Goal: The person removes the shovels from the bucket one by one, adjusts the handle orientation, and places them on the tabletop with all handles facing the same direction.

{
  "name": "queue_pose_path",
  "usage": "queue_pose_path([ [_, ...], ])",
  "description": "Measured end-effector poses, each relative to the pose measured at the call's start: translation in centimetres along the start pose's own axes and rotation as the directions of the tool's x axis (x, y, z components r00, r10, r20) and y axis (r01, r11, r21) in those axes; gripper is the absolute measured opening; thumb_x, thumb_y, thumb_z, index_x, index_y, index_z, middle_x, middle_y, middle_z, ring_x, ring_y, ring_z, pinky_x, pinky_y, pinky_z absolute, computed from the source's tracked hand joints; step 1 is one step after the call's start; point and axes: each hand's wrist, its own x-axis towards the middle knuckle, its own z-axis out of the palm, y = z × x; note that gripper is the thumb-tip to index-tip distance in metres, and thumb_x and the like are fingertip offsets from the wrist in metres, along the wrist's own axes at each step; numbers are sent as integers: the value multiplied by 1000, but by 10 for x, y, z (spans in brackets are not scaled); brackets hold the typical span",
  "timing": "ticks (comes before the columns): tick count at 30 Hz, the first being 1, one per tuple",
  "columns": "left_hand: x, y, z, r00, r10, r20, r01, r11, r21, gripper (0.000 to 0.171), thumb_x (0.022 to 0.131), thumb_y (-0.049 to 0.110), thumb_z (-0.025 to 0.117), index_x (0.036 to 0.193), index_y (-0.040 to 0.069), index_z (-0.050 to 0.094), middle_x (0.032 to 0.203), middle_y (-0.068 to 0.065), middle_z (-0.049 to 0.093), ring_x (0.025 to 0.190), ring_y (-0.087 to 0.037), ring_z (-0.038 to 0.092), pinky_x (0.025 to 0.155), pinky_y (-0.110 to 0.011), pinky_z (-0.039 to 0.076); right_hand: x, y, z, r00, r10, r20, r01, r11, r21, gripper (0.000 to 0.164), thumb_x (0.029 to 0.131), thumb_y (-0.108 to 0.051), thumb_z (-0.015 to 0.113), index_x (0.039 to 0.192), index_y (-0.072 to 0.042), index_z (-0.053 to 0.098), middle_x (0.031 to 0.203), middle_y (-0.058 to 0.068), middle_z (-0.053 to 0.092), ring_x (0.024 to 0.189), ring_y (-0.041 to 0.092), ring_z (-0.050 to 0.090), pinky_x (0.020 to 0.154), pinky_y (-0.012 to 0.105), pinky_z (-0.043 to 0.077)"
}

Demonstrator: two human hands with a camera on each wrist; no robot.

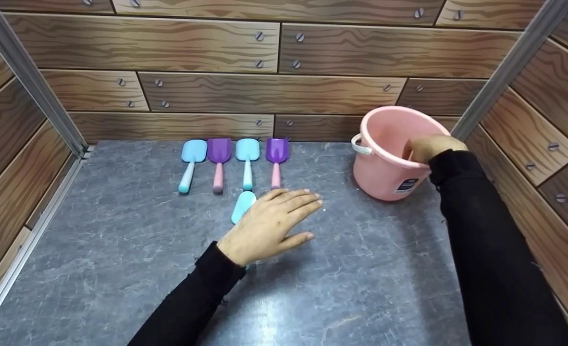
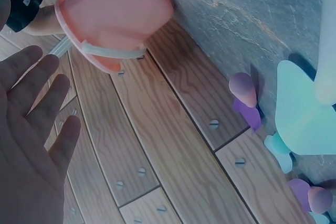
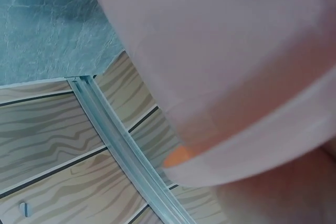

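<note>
My right hand [image 1: 430, 146] reaches over the near right rim of a pink bucket [image 1: 380, 175], its fingers hidden inside. The bucket stands upright at the right, its white handle [image 1: 362, 148] hanging at the left side. In the right wrist view, the bucket wall [image 3: 220, 61] fills much of the picture. My left hand [image 1: 272, 223] is spread flat, palm down, fingers pointing right, with nothing in its grasp. It overlaps a turquoise toy shovel [image 1: 241, 207] and hides most of its handle; the blade [image 2: 302, 114] shows in the left wrist view.
Toward the back lie several toy shovels in a row: a light blue one [image 1: 194, 151], a purple one with pink handle [image 1: 219, 151], a turquoise one [image 1: 248, 150] and another purple one [image 1: 277, 151]. Wood-patterned walls [image 1: 207, 45] enclose the grey tabletop [image 1: 120, 250].
</note>
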Motion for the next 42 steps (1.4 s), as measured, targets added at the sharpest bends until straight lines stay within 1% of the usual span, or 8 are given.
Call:
queue_pose_path([
  [6, 0, -1, 0, 1000, -15, 25, 15, 1000, -15, 68, 121, 59, 58, 178, 21, 53, 180, 4, 60, 169, -20, 56, 143, -47, 45, 12, 7, 2, 994, -84, -73, 86, 996, 26, 28, 85, 2, 80, 112, 5, 86, 110, 23, 86, 93, 31, 69, 82, 32, 52],
  [11, 1, -1, 0, 999, -19, 36, 20, 1000, -13, 68, 122, 59, 56, 178, 21, 53, 180, 3, 60, 170, -20, 55, 143, -47, 44, 23, 14, -1, 980, -125, -151, 131, 991, 26, 19, 95, -2, 88, 113, 3, 88, 117, 25, 87, 104, 37, 75, 97, 46, 59],
  [14, 0, -2, 0, 999, -22, 40, 23, 999, -23, 68, 122, 59, 56, 178, 21, 53, 180, 3, 60, 170, -20, 55, 143, -47, 44, 27, 15, -4, 980, -112, -168, 122, 991, 56, 17, 100, -4, 87, 116, 3, 86, 121, 28, 85, 110, 43, 75, 103, 57, 58],
  [29, -1, -4, 1, 1000, -29, 1, 29, 998, -55, 69, 118, 53, 68, 177, 20, 54, 179, 2, 62, 170, -20, 55, 142, -48, 46, 12, 14, -13, 964, -85, -252, 111, 990, 90, 24, 105, -2, 78, 126, 9, 83, 125, 35, 83, 117, 51, 76, 109, 69, 58],
  [35, -1, -5, 3, 1000, -25, 5, 25, 999, -33, 68, 120, 56, 62, 177, 20, 54, 179, 2, 62, 169, -21, 56, 142, -48, 46, 4, 13, -18, 939, -103, -327, 134, 988, 74, 27, 101, -3, 80, 125, 6, 85, 116, 30, 83, 104, 42, 73, 99, 60, 59],
  [39, -3, -8, 7, 999, -8, -45, 6, 999, -52, 68, 122, 59, 57, 177, 20, 54, 177, 1, 64, 169, -21, 57, 140, -49, 48, -1, 9, -21, 929, -76, -362, 117, 989, 93, 25, 104, -4, 79, 126, 6, 84, 117, 29, 83, 101, 39, 70, 96, 57, 57],
  [40, -4, -18, 29, 998, -4, -64, 0, 999, -53, 69, 122, 60, 56, 177, 20, 54, 177, 1, 64, 169, -21, 56, 141, -48, 47, -2, 8, -22, 929, -66, -365, 110, 989, 100, 26, 105, -5, 79, 127, 6, 84, 119, 30, 82, 103, 41, 71, 96, 59, 58],
  [42, -4, -19, 31, 996, 2, -87, -8, 997, -71, 69, 122, 60, 55, 178, 20, 53, 177, 0, 64, 169, -20, 56, 141, -48, 47, -5, 5, -24, 925, -56, -377, 104, 989, 107, 26, 106, -5, 78, 129, 7, 83, 123, 33, 82, 104, 43, 71, 98, 63, 58],
])
